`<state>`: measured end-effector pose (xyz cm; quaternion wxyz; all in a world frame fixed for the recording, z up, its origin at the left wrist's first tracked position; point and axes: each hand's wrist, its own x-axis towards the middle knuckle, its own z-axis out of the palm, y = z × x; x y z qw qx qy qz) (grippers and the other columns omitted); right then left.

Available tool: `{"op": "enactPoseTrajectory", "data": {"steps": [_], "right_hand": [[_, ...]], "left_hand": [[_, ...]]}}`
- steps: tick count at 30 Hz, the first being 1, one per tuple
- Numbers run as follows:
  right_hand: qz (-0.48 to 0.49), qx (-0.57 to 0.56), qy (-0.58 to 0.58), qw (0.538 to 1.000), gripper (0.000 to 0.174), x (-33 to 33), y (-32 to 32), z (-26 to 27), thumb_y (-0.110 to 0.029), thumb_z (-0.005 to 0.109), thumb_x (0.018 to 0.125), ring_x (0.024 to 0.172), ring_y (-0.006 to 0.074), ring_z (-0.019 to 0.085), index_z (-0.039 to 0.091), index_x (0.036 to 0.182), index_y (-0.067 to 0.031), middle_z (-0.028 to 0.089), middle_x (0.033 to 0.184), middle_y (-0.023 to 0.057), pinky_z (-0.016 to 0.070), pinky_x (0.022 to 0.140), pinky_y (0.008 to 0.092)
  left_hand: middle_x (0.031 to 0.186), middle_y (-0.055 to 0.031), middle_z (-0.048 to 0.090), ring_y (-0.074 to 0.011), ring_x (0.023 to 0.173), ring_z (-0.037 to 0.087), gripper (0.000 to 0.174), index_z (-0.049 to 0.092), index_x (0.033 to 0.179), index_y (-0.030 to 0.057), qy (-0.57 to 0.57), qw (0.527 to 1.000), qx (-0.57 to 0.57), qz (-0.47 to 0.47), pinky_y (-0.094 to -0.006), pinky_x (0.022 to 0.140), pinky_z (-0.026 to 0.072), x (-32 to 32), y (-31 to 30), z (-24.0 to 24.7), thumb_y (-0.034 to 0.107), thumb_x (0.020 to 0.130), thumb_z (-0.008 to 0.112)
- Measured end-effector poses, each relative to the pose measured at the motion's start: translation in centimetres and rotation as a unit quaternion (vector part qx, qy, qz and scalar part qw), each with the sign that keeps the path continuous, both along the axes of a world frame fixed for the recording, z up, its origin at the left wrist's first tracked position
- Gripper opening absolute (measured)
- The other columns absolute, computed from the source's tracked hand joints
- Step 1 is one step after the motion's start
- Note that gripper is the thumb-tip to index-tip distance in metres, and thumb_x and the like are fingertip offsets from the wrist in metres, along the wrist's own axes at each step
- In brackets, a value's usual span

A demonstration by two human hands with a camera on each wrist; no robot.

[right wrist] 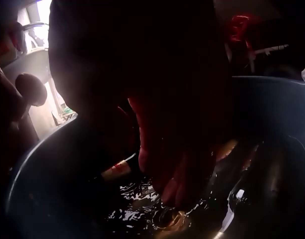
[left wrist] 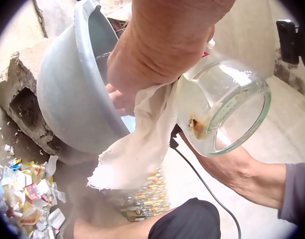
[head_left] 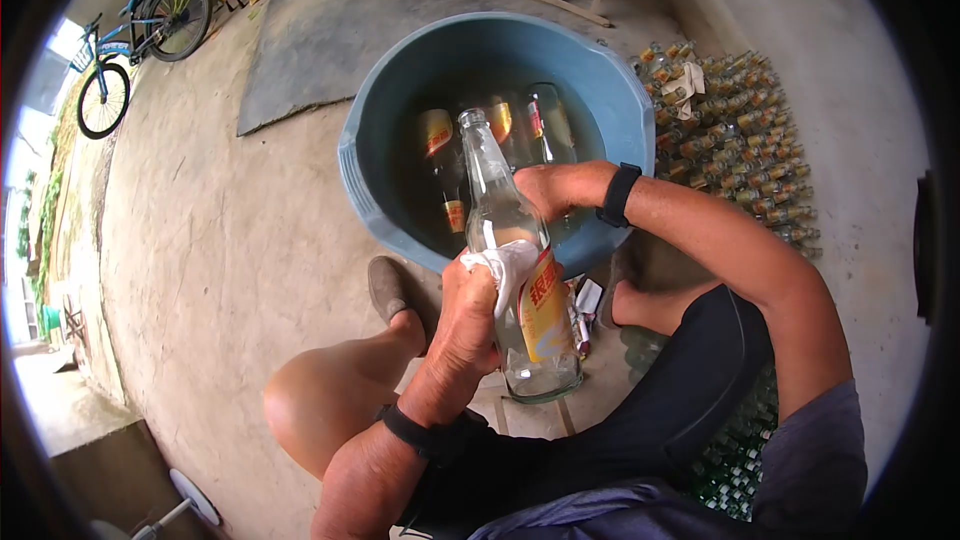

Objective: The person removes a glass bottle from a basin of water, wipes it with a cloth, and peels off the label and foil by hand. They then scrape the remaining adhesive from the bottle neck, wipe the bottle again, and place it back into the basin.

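My left hand (head_left: pixel 466 315) grips a clear glass bottle (head_left: pixel 530 345) with a yellow and red label, its neck tilted toward the tub. A white cloth (left wrist: pixel 137 144) is caught between that hand and the glass, and hangs down in the left wrist view. A brown stain (left wrist: pixel 196 127) shows near the bottle's base. My right hand (head_left: pixel 545 190) reaches down into the blue tub (head_left: pixel 480 35). In the dark right wrist view its fingers (right wrist: pixel 170 191) point down to the rippling water, right at a round bottle mouth (right wrist: pixel 170 219). Several labelled bottles (head_left: pixel 437 130) lie in the water.
Many labelled bottles (head_left: pixel 740 140) stand packed right of the tub; green bottles (head_left: pixel 735 470) are near the right leg. Torn label scraps (left wrist: pixel 35 196) lie on the floor beside a concrete block (left wrist: pixel 23 94). A bicycle (head_left: pixel 140 40) stands far left.
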<state>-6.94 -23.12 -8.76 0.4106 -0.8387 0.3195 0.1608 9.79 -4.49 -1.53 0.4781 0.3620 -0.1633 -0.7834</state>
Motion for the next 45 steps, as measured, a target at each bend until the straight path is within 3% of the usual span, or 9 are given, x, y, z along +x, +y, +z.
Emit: {"op": "enactPoseTrajectory", "data": {"steps": [4, 7, 10, 15, 17, 18, 22, 30, 45], "right_hand": [[0.042, -0.025, -0.033, 0.998, 0.043, -0.6, 0.4, -2.5, -0.04, 0.075, 0.085, 0.092, 0.0374, 0.074, 0.076, 0.105, -0.0011, 0.078, 0.102, 0.0201, 0.0574, 0.082, 0.0477], [-0.007, 0.101, 0.055, 0.993, 0.042, -0.5, 0.1, -1.7, -0.039, 0.073, 0.091, 0.081, 0.033, 0.074, 0.073, 0.092, 0.0031, 0.074, 0.088, 0.0188, 0.0594, 0.071, 0.0441], [-0.119, 0.312, 0.119, 0.935, 0.036, 0.0, -0.4, -0.4, -0.033, 0.07, 0.096, 0.07, 0.026, 0.072, 0.069, 0.087, 0.0013, 0.069, 0.08, 0.0138, 0.0585, 0.059, 0.0379], [-0.292, 0.338, -0.043, 0.894, 0.035, -1.6, -1.9, 8.9, -0.033, 0.064, 0.104, 0.065, 0.0175, 0.068, 0.065, 0.087, -0.0023, 0.064, 0.071, 0.0047, 0.056, 0.052, 0.0313], [-0.33, 0.344, -0.151, 0.866, 0.035, -2.2, -1.8, 12.5, -0.033, 0.061, 0.106, 0.066, 0.0168, 0.068, 0.065, 0.086, -0.0043, 0.065, 0.074, 0.004, 0.0561, 0.055, 0.0307], [-0.328, 0.346, -0.19, 0.858, 0.031, -2.6, -1.6, 14.1, -0.032, 0.064, 0.104, 0.079, 0.0208, 0.073, 0.071, 0.096, -0.0033, 0.072, 0.086, 0.0079, 0.0634, 0.075, 0.0367], [-0.308, 0.264, -0.312, 0.859, 0.03, -2.0, 1.0, 17.5, -0.027, 0.064, 0.105, 0.099, 0.0194, 0.073, 0.072, 0.107, 0.0012, 0.074, 0.103, 0.0112, 0.0624, 0.092, 0.0356], [-0.343, 0.106, -0.378, 0.853, 0.029, -4.1, 3.5, 16.3, -0.022, 0.06, 0.107, 0.108, 0.0188, 0.07, 0.067, 0.122, 0.0017, 0.071, 0.116, 0.0109, 0.0594, 0.098, 0.0371], [-0.371, 0.325, -0.448, 0.746, 0.043, -5.3, 7.9, 11.3, -0.027, 0.07, 0.104, 0.109, 0.0179, 0.07, 0.059, 0.134, 0.0014, 0.072, 0.119, 0.014, 0.0565, 0.103, 0.0363]], "left_hand": [[0.112, -0.0193, 0.071, -0.0322, 0.1, 0.073, 0.07, 0.061, 0.13, -0.0001, -0.041, 0.999, 0.005, -0.004, -0.0494, 0.089, 0.0625, -0.2, -0.1, 0.7, 0.056, 0.09, 0.073], [0.112, -0.0198, 0.071, -0.032, 0.101, 0.073, 0.065, 0.061, 0.131, 0.0001, -0.037, 0.999, -0.012, 0.006, -0.0487, 0.089, 0.0625, -0.4, 0.0, -0.4, 0.051, 0.093, 0.071], [0.113, -0.02, 0.07, -0.0317, 0.101, 0.073, 0.059, 0.06, 0.131, 0.0007, -0.047, 0.999, -0.016, -0.018, -0.0481, 0.088, 0.0625, -0.2, 0.0, -1.0, 0.047, 0.096, 0.069], [0.111, -0.019, 0.071, -0.0316, 0.098, 0.073, 0.053, 0.062, 0.129, 0.0018, -0.041, 0.999, 0.011, 0.002, -0.0481, 0.086, 0.0626, -0.9, 0.0, -0.2, 0.044, 0.097, 0.068], [0.11, -0.0188, 0.071, -0.0318, 0.098, 0.073, 0.052, 0.062, 0.128, 0.0023, -0.025, 0.999, 0.023, 0.001, -0.0484, 0.086, 0.0625, -1.3, 0.0, 0.1, 0.043, 0.097, 0.069], [0.109, -0.0187, 0.071, -0.032, 0.098, 0.073, 0.052, 0.062, 0.128, 0.0026, -0.015, 0.999, 0.029, -0.003, -0.0486, 0.086, 0.0625, -1.4, 0.0, 0.0, 0.043, 0.097, 0.069], [0.11, -0.0183, 0.071, -0.0326, 0.098, 0.073, 0.052, 0.063, 0.129, 0.0034, 0.011, 0.999, 0.034, -0.029, -0.0495, 0.086, 0.0623, -1.9, -0.1, 0.3, 0.044, 0.097, 0.069], [0.111, -0.0187, 0.071, -0.0343, 0.098, 0.073, 0.053, 0.062, 0.131, 0.0031, 0.061, 0.996, 0.023, -0.06, -0.0502, 0.088, 0.0611, -2.6, 0.1, 0.0, 0.043, 0.096, 0.069], [0.117, -0.0217, 0.07, -0.0355, 0.104, 0.072, 0.07, 0.057, 0.138, 0.0038, 0.091, 0.988, -0.035, -0.121, -0.0519, 0.094, 0.0581, -3.6, -0.7, 0.0, 0.052, 0.091, 0.076]]}}
